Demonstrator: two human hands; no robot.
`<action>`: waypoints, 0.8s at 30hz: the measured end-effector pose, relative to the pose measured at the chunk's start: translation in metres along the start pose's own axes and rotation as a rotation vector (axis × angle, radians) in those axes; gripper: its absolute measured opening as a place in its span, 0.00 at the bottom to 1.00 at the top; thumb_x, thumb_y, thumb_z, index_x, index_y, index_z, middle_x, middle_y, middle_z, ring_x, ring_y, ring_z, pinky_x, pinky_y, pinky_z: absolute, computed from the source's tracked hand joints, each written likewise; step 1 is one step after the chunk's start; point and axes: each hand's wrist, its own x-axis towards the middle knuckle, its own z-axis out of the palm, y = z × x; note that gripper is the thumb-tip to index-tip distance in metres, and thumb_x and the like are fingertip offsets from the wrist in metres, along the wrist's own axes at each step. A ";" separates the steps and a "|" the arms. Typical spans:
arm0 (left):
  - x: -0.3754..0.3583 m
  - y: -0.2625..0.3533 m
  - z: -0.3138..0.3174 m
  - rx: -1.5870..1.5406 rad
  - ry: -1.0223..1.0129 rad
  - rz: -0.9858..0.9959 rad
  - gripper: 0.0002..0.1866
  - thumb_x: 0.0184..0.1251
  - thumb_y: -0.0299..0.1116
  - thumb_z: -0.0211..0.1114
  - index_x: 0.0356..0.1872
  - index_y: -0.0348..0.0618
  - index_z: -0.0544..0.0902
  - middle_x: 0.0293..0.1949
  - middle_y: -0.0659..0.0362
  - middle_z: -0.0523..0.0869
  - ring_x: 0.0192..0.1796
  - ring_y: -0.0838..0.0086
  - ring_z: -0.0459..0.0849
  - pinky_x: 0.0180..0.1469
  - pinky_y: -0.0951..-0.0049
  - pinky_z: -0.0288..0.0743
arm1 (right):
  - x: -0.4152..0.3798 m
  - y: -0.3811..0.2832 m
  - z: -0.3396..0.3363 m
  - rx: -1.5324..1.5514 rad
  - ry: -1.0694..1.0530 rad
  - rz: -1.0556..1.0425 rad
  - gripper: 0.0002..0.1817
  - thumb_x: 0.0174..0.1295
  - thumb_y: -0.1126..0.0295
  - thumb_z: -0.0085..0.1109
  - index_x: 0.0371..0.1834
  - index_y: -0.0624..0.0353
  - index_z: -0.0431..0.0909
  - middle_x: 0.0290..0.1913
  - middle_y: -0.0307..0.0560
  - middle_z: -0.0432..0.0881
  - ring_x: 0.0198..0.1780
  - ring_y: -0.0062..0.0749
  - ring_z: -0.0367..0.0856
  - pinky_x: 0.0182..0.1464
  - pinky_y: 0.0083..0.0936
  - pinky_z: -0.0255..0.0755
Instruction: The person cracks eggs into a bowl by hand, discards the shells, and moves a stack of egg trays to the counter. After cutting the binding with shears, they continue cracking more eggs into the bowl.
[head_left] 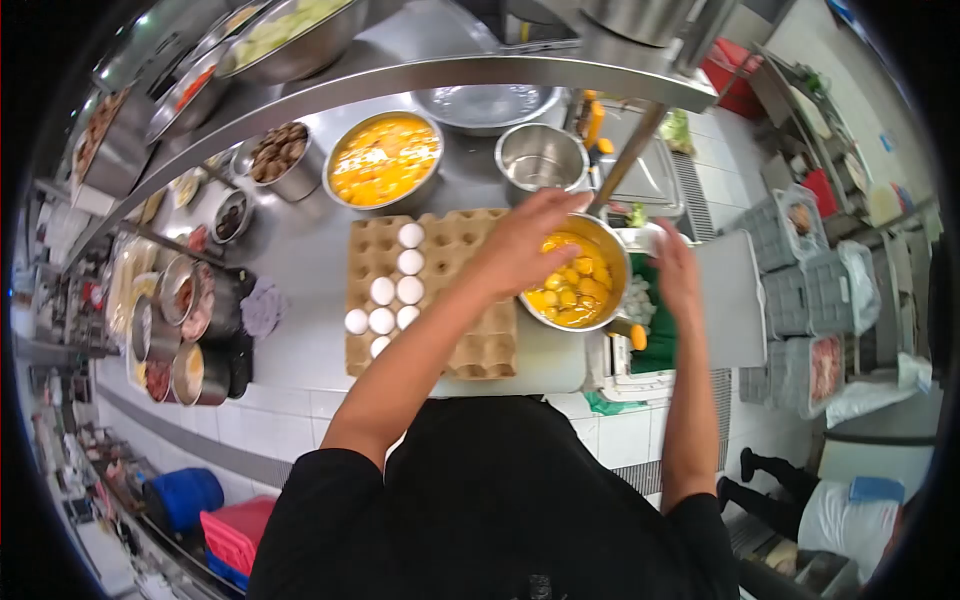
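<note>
My left hand (525,245) is over the left rim of a steel pot (622,262) that holds several egg yolks (572,285); its fingers are stretched out and hold nothing that I can see. To the right of the pot, my right hand (677,270) is smeared by motion above a green-lined bin (655,350) with eggshells (637,302) in it. A cardboard egg tray (485,345) lies left of the pot, with several white eggs (381,291) on its left side and bare hollows elsewhere.
Behind the tray stand a bowl of yolks (385,160) and an empty steel pot (542,160). A metal shelf edge (420,78) crosses above the counter. Filled containers (200,375) stand at the left. At the lower right is another person (845,520).
</note>
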 end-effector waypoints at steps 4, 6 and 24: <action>-0.083 -0.057 -0.116 0.118 0.365 -0.422 0.23 0.63 0.30 0.69 0.61 0.43 0.81 0.49 0.53 0.87 0.40 0.70 0.85 0.47 0.70 0.80 | -0.022 -0.023 -0.045 -0.126 0.192 -0.031 0.25 0.77 0.55 0.44 0.55 0.66 0.81 0.55 0.55 0.83 0.58 0.41 0.80 0.61 0.31 0.69; -0.137 -0.058 -0.161 0.611 0.287 -0.688 0.23 0.60 0.34 0.70 0.58 0.40 0.82 0.44 0.51 0.87 0.38 0.68 0.86 0.44 0.68 0.80 | -0.035 -0.046 -0.017 0.047 0.087 0.001 0.18 0.72 0.62 0.55 0.50 0.67 0.83 0.48 0.50 0.84 0.48 0.35 0.83 0.51 0.26 0.73; -0.250 -0.074 -0.142 -0.613 1.027 -0.560 0.12 0.64 0.28 0.55 0.48 0.43 0.78 0.39 0.62 0.80 0.38 0.77 0.78 0.43 0.77 0.73 | -0.138 -0.169 0.260 0.228 -0.755 -0.637 0.21 0.55 0.63 0.70 0.50 0.59 0.80 0.47 0.47 0.75 0.42 0.40 0.83 0.43 0.33 0.79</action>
